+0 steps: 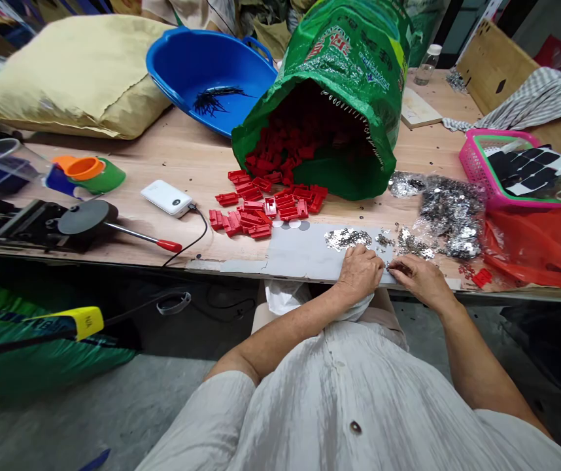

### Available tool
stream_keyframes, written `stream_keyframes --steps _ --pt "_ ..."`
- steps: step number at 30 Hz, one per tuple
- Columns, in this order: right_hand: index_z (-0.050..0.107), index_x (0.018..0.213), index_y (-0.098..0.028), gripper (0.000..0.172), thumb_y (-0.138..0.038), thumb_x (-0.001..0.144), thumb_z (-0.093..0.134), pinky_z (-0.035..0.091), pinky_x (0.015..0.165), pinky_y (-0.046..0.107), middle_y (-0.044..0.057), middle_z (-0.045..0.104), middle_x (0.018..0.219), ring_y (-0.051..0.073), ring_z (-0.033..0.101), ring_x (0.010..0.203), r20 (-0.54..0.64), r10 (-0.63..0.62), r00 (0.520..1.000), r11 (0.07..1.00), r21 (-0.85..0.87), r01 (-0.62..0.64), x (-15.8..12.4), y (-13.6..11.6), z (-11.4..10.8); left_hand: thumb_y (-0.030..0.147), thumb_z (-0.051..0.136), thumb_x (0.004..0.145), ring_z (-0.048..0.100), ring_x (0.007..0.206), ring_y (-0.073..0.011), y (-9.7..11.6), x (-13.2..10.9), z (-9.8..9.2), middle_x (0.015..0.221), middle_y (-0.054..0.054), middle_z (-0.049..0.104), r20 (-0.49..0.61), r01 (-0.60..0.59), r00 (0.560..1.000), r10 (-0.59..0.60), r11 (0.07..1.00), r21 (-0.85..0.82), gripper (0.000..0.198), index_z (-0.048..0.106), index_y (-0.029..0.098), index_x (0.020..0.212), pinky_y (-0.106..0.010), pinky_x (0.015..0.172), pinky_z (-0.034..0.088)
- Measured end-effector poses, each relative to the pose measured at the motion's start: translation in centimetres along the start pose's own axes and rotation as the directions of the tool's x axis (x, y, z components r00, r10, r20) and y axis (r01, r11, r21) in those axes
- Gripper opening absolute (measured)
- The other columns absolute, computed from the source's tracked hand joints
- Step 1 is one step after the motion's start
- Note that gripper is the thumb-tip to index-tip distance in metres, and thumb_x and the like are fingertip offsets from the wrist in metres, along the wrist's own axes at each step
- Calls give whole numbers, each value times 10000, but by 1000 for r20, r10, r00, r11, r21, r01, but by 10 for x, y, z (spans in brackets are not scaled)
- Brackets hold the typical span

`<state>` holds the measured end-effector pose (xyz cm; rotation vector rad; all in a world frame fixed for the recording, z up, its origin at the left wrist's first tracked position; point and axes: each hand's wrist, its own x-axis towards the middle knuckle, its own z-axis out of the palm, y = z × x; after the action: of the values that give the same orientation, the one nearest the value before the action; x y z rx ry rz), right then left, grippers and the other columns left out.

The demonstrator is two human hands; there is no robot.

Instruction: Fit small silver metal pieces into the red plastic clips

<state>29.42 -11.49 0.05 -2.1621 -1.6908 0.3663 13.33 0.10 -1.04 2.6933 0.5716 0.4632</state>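
My left hand (360, 269) rests at the front edge of the grey sheet (297, 254), its fingers curled; whatever they hold is hidden. Close on its right, my right hand (415, 275) pinches with thumb and forefinger near the left fingertips, on something too small to make out. Just behind the left hand lies a pile of flat silvery metal pieces (348, 239). More small metal pieces (414, 243) are scattered behind the right hand. Red plastic parts (251, 212) lie in a heap to the left, before the mouth of a green sack (344, 59).
A blue basin (212, 72) and a stuffed yellowish sack (79, 75) stand at the back left. A white power bank (167, 197) and a lever tool (89, 219) lie left. At right are a clear bag of metal pieces (452, 212), a pink basket (474, 163) and red plastic (545, 245).
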Motion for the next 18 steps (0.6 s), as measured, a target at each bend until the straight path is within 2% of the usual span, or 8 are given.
stream_keyframes --steps 3,5,9,13,18 --pt "665 1057 -251 216 -306 905 522 477 760 321 47 702 1033 205 649 889 -27 38 999 999 -2 -38 9 5 -4 349 656 850 497 960 -262 1 -1 0 870 -73 669 10 13 1000 -13 1000 -4 169 700 187 834 -432 832 364" --pt "670 1060 -245 226 -293 902 516 476 760 332 56 702 1046 219 645 900 -87 65 994 994 -77 -72 19 8 -4 377 666 842 497 965 -265 -2 1 1 873 -75 670 -5 25 1000 -25 1000 -5 190 703 191 838 -435 834 365" --pt "676 1087 -240 247 -300 886 546 463 759 349 76 686 1044 243 625 917 -171 78 982 960 -251 -120 43 9 1 279 616 876 498 962 -266 -13 14 0 894 -86 669 -50 62 997 -61 998 17 121 709 211 914 -429 815 364" --pt "669 1057 -245 217 -314 886 555 449 741 338 75 660 1012 236 610 897 -124 81 989 952 -284 -114 55 3 5 183 604 860 504 959 -276 -25 36 -5 905 -92 674 -57 103 993 -101 994 41 162 705 214 983 -427 800 361" --pt "662 976 -240 163 -331 880 567 430 705 336 65 650 952 234 602 856 -96 109 989 962 -239 -129 52 2 4 191 622 847 509 981 -289 -30 62 -1 890 -105 666 -23 83 996 -82 996 43 140 720 203 946 -424 799 357"
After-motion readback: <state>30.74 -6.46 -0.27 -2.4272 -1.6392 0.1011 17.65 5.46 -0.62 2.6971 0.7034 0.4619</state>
